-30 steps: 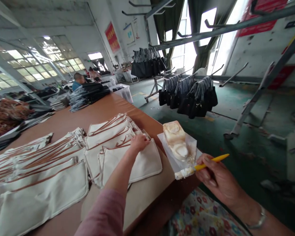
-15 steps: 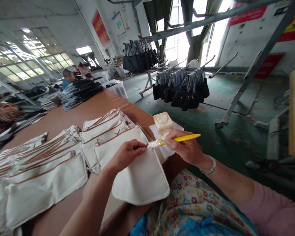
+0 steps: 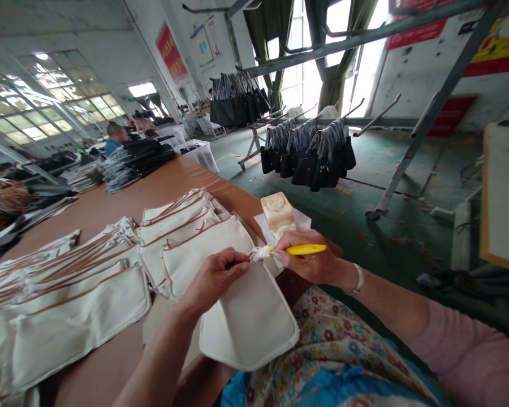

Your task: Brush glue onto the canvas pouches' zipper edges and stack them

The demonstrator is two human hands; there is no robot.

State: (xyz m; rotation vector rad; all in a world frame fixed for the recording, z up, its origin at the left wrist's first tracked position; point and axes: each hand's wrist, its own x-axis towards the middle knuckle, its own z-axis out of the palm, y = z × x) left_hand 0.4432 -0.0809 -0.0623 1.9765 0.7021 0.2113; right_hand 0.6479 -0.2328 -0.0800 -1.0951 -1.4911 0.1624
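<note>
A cream-coloured flat bag piece (image 3: 254, 316) hangs over the table's near edge, partly across the lap. My left hand (image 3: 218, 277) pinches its upper edge, where a thin brown strip shows at the fingertips. In my right hand (image 3: 307, 257) is a yellow-handled brush (image 3: 306, 249), held nearly level. White paste coats the bristles, which touch or nearly touch the strip beside my left fingertips. Just beyond my right hand, a paste-smeared block-like container (image 3: 277, 209) rests on white paper (image 3: 302, 220) at the table's edge.
Stacks of cream pieces with brown trim (image 3: 80, 299) cover the left of the brown table (image 3: 173, 175). Dark bags (image 3: 322, 164) hang on a metal rack (image 3: 398, 164) beyond the table. A person (image 3: 113, 138) is at the far left, near a white bin (image 3: 199, 154).
The hanging piece has shifted slightly down and right. My left hand is a little lower, and the brush in my right hand has moved left, its handle now more level.
</note>
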